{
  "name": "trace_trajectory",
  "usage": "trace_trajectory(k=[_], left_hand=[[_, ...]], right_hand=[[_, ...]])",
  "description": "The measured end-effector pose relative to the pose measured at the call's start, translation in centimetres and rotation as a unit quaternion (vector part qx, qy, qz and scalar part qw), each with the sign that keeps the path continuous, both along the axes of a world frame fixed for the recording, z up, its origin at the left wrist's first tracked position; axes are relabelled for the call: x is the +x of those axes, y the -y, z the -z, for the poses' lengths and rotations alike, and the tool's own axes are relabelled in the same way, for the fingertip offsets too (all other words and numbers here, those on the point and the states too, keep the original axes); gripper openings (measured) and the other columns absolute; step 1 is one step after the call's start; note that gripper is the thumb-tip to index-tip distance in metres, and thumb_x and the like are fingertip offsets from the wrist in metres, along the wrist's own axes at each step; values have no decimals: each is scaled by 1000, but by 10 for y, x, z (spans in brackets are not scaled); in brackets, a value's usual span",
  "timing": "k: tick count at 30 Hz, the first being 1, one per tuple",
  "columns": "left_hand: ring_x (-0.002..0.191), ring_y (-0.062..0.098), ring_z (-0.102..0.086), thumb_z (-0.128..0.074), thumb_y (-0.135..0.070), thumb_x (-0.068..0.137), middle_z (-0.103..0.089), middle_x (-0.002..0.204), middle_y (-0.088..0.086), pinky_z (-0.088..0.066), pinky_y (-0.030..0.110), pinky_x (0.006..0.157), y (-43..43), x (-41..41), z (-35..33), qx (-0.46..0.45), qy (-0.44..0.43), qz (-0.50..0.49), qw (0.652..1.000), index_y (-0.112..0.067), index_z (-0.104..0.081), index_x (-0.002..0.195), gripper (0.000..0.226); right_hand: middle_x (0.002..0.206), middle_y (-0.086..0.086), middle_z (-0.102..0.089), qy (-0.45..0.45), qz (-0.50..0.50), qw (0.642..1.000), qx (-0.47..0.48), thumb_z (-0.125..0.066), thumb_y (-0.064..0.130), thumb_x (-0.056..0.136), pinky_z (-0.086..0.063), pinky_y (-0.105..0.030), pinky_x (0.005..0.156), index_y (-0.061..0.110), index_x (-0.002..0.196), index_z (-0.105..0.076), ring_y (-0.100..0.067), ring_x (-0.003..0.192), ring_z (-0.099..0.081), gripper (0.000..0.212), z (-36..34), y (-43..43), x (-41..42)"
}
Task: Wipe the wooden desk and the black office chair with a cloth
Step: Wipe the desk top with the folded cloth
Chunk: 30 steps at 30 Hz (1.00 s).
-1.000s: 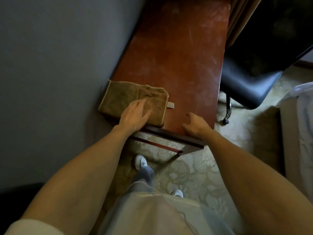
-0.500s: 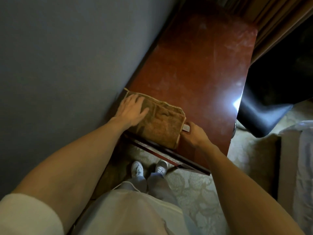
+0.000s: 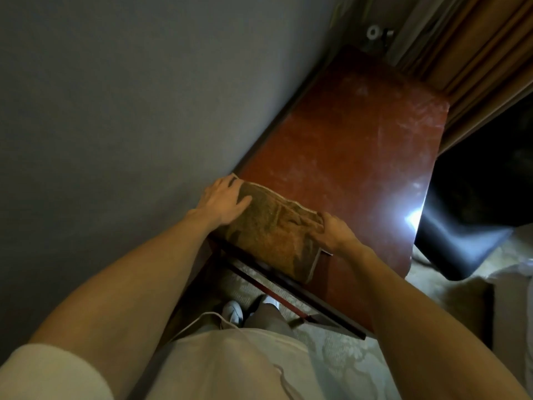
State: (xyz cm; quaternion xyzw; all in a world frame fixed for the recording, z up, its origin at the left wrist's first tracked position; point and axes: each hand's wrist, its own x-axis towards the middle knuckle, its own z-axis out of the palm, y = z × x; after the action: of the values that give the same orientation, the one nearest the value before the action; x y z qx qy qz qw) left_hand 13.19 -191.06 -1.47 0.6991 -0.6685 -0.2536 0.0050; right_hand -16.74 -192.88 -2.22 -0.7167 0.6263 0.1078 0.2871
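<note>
One cloth [image 3: 274, 241] edge in right grip [image 3: 336, 235]

A plain grey wall [image 3: 115, 111] fills the left and upper part of the view. At the top right hang tan curtains [image 3: 467, 53] in long vertical pleats, reaching down to the floor. Between wall and curtains, in the far corner, sits a small white ring-shaped object [image 3: 374, 32], too small to identify. A pale carpet [image 3: 340, 359] with a large floral pattern covers the floor. Two white sneakers [image 3: 233, 311] stand close together on it near the wall edge. At the carpet's right edge lies rumpled white bedding [image 3: 516, 298], only partly in view.
</note>
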Motion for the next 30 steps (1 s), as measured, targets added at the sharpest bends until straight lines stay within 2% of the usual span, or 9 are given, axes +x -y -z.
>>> trace_trajectory(k=[4, 7, 12, 17, 22, 26, 30], left_hand=[[155, 32, -21, -38, -55, 106, -23, 168, 13, -25, 47, 123, -4, 2, 8, 18, 3, -16, 1000, -15, -26, 162, 70], [157, 30, -15, -38, -55, 107, -16, 171, 13, -22, 47, 124, -7, -1, 19, 33, 5, -19, 999, -15, -24, 163, 70], [159, 29, 0, -37, -58, 105, 2, 173, 9, -12, 50, 127, -10, -17, 43, 29, 18, -2, 999, -21, -13, 165, 74], [158, 27, 17, -35, -63, 103, 17, 172, 7, 4, 60, 125, -13, -40, 74, 51, 43, 30, 997, -28, -3, 165, 79], [157, 31, 19, -33, -66, 101, 18, 171, 10, 5, 66, 123, -19, -52, 103, -6, 82, 67, 994, -32, 4, 165, 82], [158, 37, 13, -40, -63, 100, 10, 172, 14, 2, 71, 121, -9, -46, 127, -90, 102, 130, 982, -29, -4, 166, 83], [157, 38, 13, -31, -66, 99, 11, 172, 14, 1, 75, 118, 10, -44, 148, -94, 108, 175, 974, -30, -3, 166, 81]], right_hand=[[138, -16, -56, 2, -23, 1000, 0, -61, 41, 99, -47, -49, 104, 10, 143, -47, -36, 123, -54, 55, 4, 14, 13], [144, -18, -52, 17, -38, 999, -9, -61, 41, 100, -43, -49, 109, 8, 149, -42, -37, 131, -49, 62, 13, 16, 21], [154, -14, -43, 49, -46, 997, -41, -46, 53, 103, -29, -54, 119, 15, 148, -45, -35, 144, -36, 59, 43, 5, 31], [171, -14, -9, 29, -41, 997, -63, -34, 58, 105, -7, -56, 126, 22, 162, -18, -34, 158, -3, 70, 82, -13, 37], [171, -16, 3, 29, -24, 990, -134, -25, 61, 102, 6, -57, 125, 22, 165, -6, -34, 157, 10, 77, 109, -25, 49], [171, -17, 4, 15, -50, 986, -156, -20, 61, 101, 4, -66, 123, 23, 165, -2, -37, 157, 9, 76, 132, -36, 57], [171, -17, 0, 3, -60, 980, -189, -26, 59, 103, 0, -72, 120, 24, 165, -8, -38, 158, 5, 73, 157, -38, 57]])
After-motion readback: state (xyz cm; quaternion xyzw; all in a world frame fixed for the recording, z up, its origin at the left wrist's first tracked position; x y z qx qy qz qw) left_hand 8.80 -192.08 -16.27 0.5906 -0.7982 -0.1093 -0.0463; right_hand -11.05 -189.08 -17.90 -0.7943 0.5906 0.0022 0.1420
